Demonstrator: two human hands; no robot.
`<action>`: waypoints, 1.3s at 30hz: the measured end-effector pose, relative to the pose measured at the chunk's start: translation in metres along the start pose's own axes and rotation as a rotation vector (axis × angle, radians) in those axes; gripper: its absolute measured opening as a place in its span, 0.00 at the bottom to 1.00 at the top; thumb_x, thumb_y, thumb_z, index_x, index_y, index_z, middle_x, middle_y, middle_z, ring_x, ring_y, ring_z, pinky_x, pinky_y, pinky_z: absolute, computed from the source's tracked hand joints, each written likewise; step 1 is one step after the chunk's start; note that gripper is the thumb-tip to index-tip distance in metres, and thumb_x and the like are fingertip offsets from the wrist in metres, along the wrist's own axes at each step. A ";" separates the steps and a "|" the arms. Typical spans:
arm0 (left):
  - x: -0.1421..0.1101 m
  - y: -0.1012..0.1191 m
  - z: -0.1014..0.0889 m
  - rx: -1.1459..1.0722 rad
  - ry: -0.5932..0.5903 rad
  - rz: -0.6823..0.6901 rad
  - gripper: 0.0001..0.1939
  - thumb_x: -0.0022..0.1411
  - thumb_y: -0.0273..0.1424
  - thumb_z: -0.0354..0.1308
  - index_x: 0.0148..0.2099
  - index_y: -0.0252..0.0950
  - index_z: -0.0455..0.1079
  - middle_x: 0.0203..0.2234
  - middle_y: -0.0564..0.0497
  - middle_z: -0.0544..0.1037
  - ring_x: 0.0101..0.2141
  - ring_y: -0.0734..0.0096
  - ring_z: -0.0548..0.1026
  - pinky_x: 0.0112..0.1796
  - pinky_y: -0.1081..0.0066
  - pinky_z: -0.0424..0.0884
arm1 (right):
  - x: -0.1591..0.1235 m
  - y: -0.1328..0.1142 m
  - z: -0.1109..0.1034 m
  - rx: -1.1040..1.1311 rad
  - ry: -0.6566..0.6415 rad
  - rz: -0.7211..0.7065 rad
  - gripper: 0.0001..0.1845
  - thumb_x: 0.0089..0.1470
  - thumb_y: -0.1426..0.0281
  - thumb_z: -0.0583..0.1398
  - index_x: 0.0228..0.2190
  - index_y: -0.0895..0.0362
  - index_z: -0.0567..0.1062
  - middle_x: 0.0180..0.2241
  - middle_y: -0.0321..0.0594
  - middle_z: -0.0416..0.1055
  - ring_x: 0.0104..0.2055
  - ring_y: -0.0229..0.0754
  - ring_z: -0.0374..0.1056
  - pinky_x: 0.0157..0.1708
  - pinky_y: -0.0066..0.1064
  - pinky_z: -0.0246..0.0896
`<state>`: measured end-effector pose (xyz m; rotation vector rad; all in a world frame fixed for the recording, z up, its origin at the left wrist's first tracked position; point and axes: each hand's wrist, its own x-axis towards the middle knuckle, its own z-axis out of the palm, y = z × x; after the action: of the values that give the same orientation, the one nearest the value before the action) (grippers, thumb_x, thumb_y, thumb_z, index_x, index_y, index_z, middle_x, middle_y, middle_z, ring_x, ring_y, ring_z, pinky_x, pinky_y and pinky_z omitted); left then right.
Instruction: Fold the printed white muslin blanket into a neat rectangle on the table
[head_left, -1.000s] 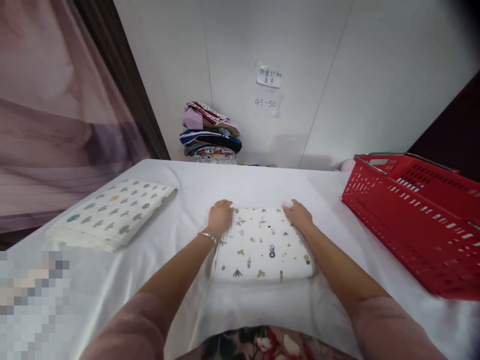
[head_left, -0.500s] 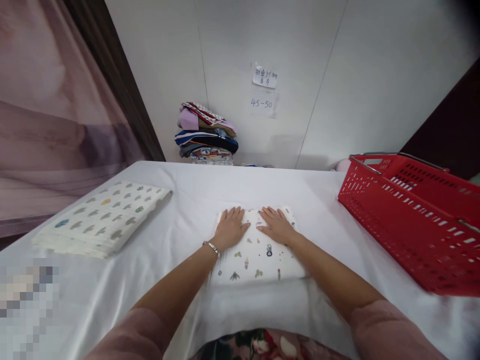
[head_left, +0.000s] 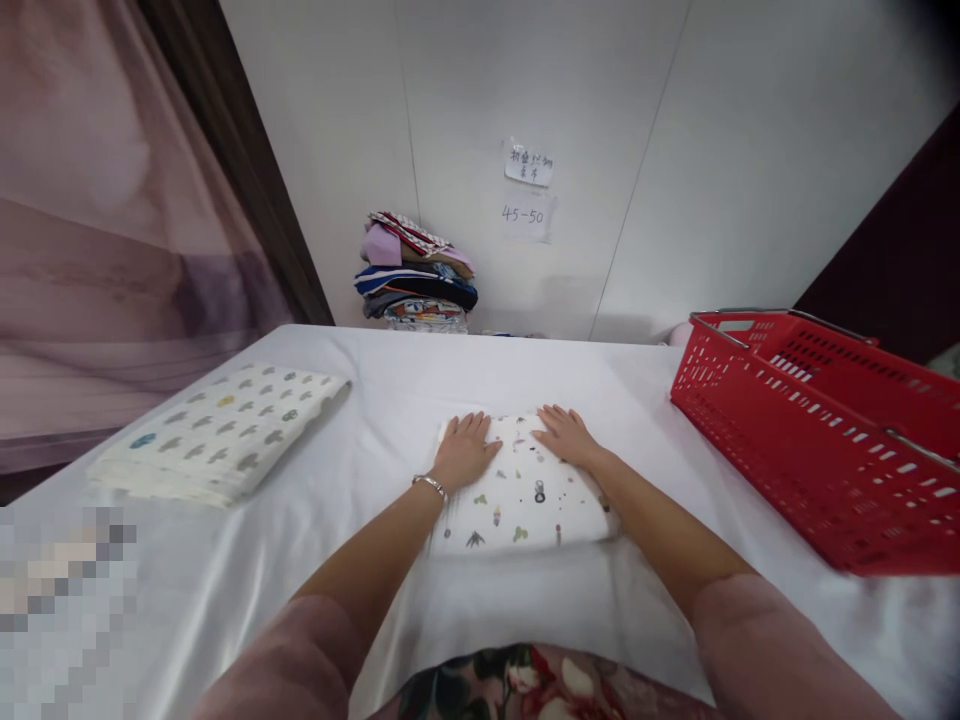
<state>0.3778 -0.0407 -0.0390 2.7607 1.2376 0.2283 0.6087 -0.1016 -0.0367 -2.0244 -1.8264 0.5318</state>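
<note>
A white cloth point(head_left: 517, 500) with small printed figures lies folded into a rough rectangle on the table in front of me. Flat on its far left corner rests my left hand point(head_left: 463, 448), fingers stretched out and a silver bracelet at the wrist. My right hand point(head_left: 566, 434) lies open over the cloth's far right corner, its fingers pointing away from me. Neither hand grips the fabric. Part of the far edge is hidden under the hands.
A second folded cloth point(head_left: 232, 430) with grey cloud shapes lies on the left of the white-covered table point(head_left: 337, 570). On the right stands a red plastic basket point(head_left: 795, 450) with metal handles. Beyond the far edge is a stack of folded fabrics point(head_left: 416, 270) by the wall.
My right hand has slid a little to the right, toward the cloth's far right corner. My left hand stays at about the same spot on the cloth. The view has shifted slightly.
</note>
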 end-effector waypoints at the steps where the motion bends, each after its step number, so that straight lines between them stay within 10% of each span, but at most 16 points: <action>1: 0.000 0.000 0.000 -0.003 -0.005 -0.001 0.30 0.64 0.45 0.36 0.63 0.37 0.52 0.62 0.46 0.54 0.61 0.61 0.49 0.59 0.57 0.40 | -0.002 0.001 -0.005 0.138 0.030 0.032 0.36 0.54 0.47 0.47 0.57 0.54 0.59 0.62 0.42 0.49 0.65 0.44 0.39 0.61 0.41 0.28; 6: 0.000 0.000 -0.001 -0.006 0.005 0.007 0.30 0.64 0.44 0.37 0.63 0.34 0.52 0.62 0.44 0.54 0.61 0.60 0.49 0.59 0.56 0.40 | -0.017 0.007 -0.048 0.908 0.308 0.094 0.42 0.53 0.43 0.29 0.60 0.51 0.52 0.59 0.41 0.56 0.59 0.43 0.55 0.52 0.38 0.56; 12: 0.001 -0.002 -0.001 -0.023 0.022 0.017 0.29 0.64 0.44 0.38 0.62 0.35 0.54 0.61 0.43 0.56 0.61 0.59 0.51 0.59 0.55 0.42 | -0.027 0.001 -0.067 1.168 0.400 0.089 0.44 0.53 0.42 0.33 0.57 0.58 0.57 0.55 0.49 0.62 0.53 0.45 0.64 0.46 0.36 0.63; 20: 0.008 -0.008 -0.012 -0.127 0.022 0.003 0.22 0.65 0.42 0.39 0.56 0.40 0.62 0.55 0.47 0.66 0.56 0.63 0.60 0.55 0.59 0.50 | -0.067 0.023 -0.006 0.444 0.305 0.325 0.34 0.48 0.61 0.58 0.56 0.55 0.59 0.57 0.44 0.59 0.59 0.46 0.55 0.57 0.39 0.48; 30: 0.033 -0.019 -0.018 -0.114 -0.057 -0.128 0.21 0.65 0.39 0.39 0.43 0.41 0.72 0.42 0.46 0.74 0.46 0.61 0.68 0.45 0.64 0.61 | -0.123 0.028 0.013 0.471 0.242 0.409 0.40 0.45 0.59 0.60 0.59 0.53 0.57 0.54 0.45 0.63 0.48 0.49 0.66 0.46 0.39 0.62; 39: 0.002 -0.021 -0.025 -0.094 -0.122 -0.319 0.22 0.63 0.42 0.39 0.37 0.36 0.73 0.36 0.43 0.76 0.38 0.60 0.74 0.35 0.66 0.66 | -0.023 0.056 -0.027 0.301 0.306 0.189 0.31 0.44 0.71 0.58 0.53 0.55 0.65 0.45 0.40 0.70 0.43 0.42 0.66 0.47 0.34 0.60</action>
<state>0.3595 -0.0247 -0.0176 2.4139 1.5627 0.0851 0.6686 -0.1309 -0.0408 -1.9548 -1.3033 0.4837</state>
